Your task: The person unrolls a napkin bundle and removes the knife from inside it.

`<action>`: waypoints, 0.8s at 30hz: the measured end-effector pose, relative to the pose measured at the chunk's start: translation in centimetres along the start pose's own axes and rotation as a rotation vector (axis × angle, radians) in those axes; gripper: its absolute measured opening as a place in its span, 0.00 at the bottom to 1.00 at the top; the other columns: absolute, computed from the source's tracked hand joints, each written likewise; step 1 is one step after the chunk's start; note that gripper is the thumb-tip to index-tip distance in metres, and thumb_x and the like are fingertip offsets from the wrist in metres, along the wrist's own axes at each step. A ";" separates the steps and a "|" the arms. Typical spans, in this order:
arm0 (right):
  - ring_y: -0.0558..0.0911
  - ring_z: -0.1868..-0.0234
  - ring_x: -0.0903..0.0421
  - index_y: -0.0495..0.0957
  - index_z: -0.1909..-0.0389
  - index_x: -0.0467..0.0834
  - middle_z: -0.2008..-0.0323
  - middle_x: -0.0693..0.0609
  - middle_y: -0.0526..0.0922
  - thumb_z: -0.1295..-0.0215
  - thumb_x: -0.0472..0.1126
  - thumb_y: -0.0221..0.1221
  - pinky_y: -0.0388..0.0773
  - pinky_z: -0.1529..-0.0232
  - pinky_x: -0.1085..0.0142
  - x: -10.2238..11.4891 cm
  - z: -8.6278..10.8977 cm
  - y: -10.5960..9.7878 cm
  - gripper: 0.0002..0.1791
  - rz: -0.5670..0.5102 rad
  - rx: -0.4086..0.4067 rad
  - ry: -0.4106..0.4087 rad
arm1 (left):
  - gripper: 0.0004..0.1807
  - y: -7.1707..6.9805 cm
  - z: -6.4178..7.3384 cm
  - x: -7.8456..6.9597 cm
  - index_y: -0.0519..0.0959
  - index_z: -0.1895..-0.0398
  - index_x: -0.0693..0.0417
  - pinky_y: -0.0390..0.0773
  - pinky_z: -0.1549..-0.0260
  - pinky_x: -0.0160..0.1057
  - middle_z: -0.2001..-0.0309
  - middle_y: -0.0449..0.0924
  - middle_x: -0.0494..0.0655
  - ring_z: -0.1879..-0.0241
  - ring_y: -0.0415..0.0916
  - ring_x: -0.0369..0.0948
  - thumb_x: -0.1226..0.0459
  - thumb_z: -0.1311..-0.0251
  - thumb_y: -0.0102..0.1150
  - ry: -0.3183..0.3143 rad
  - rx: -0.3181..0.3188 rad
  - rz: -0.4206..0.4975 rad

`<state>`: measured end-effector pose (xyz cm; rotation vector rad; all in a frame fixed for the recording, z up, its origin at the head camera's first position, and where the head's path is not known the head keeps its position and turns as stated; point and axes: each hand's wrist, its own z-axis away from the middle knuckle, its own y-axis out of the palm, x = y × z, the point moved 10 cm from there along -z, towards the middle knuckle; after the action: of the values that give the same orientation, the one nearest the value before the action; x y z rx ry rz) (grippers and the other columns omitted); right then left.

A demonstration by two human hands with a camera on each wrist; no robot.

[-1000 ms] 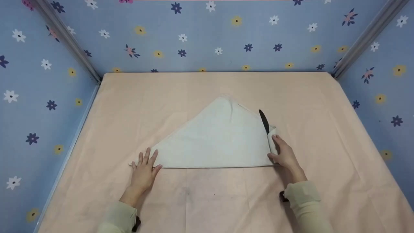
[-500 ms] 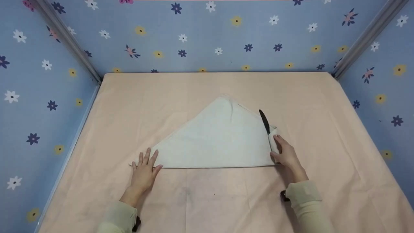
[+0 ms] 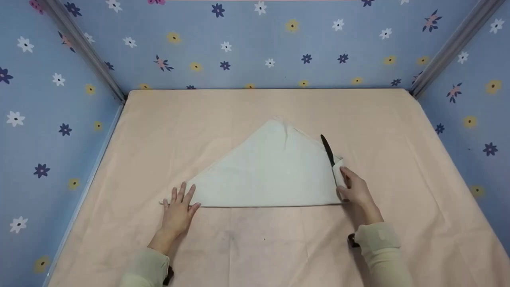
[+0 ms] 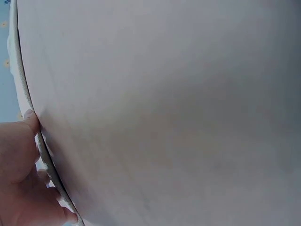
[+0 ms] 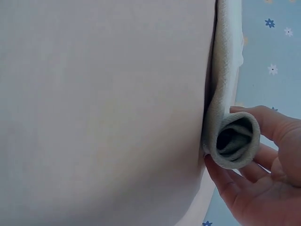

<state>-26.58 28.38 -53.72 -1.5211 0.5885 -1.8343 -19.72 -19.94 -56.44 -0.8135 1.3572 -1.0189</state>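
In the head view a white cloth napkin [image 3: 255, 171], folded to a rough triangle, lies on the table with its long edge nearest me. My left hand [image 3: 176, 213] rests flat on its left corner, fingers spread. At the other end, my right hand [image 3: 357, 195] grips the rolled-up side of the napkin between thumb and fingers. Out of the far end of that roll sticks a black knife [image 3: 327, 149]; the rest of it is hidden in the cloth. The right wrist view shows the roll [image 5: 235, 140] end-on, a layered tube with fingers curled round it.
A peach tablecloth [image 3: 263, 255] with light creases covers the table. Blue flowered panels [image 3: 255, 44] stand along the back and both sides, with grey metal posts [image 3: 85, 48] at the back corners.
My right hand has shifted slightly right, and the roll with the knife has gone with it. The left hand stays in place on the left corner.
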 end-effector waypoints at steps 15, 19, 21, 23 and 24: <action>0.62 0.41 0.36 0.50 0.36 0.31 0.40 0.30 0.57 0.42 0.30 0.52 0.63 0.44 0.53 -0.4 0.1 -0.3 0.34 -0.028 -0.004 0.030 | 0.32 -0.1 0.0 0.0 0.52 0.33 0.53 0.37 0.49 0.70 0.32 0.40 0.59 0.36 0.35 0.61 0.51 0.37 0.43 -0.017 -0.008 0.002; 0.63 0.42 0.36 0.49 0.35 0.32 0.40 0.30 0.58 0.42 0.28 0.51 0.66 0.46 0.53 -0.6 0.1 -0.3 0.34 -0.054 -0.004 0.042 | 0.33 -0.1 -0.1 0.0 0.51 0.32 0.53 0.37 0.49 0.70 0.32 0.40 0.59 0.36 0.35 0.62 0.51 0.37 0.43 -0.015 -0.006 0.001; 0.63 0.42 0.36 0.49 0.35 0.32 0.40 0.30 0.58 0.41 0.28 0.51 0.66 0.46 0.53 -0.7 0.1 -0.3 0.34 -0.066 -0.003 0.047 | 0.33 0.0 -0.1 0.1 0.51 0.32 0.53 0.37 0.49 0.70 0.32 0.40 0.59 0.36 0.35 0.62 0.51 0.37 0.43 -0.015 -0.005 0.000; 0.63 0.42 0.37 0.48 0.35 0.33 0.40 0.30 0.58 0.41 0.29 0.50 0.66 0.46 0.54 -0.9 0.2 -0.3 0.34 -0.081 0.001 0.056 | 0.33 -0.1 -0.1 0.1 0.51 0.32 0.53 0.37 0.49 0.70 0.32 0.40 0.59 0.36 0.35 0.62 0.51 0.37 0.43 -0.016 -0.007 0.000; 0.63 0.42 0.37 0.48 0.35 0.33 0.40 0.30 0.58 0.40 0.29 0.50 0.66 0.46 0.54 -0.9 0.2 -0.3 0.34 -0.087 0.001 0.059 | 0.33 -0.1 -0.1 0.1 0.51 0.32 0.52 0.37 0.49 0.70 0.32 0.40 0.59 0.36 0.35 0.61 0.51 0.37 0.44 -0.015 -0.009 0.002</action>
<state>-26.38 29.31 -54.07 -1.5176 0.5566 -1.9514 -19.80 -20.02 -56.39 -0.8246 1.3507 -1.0044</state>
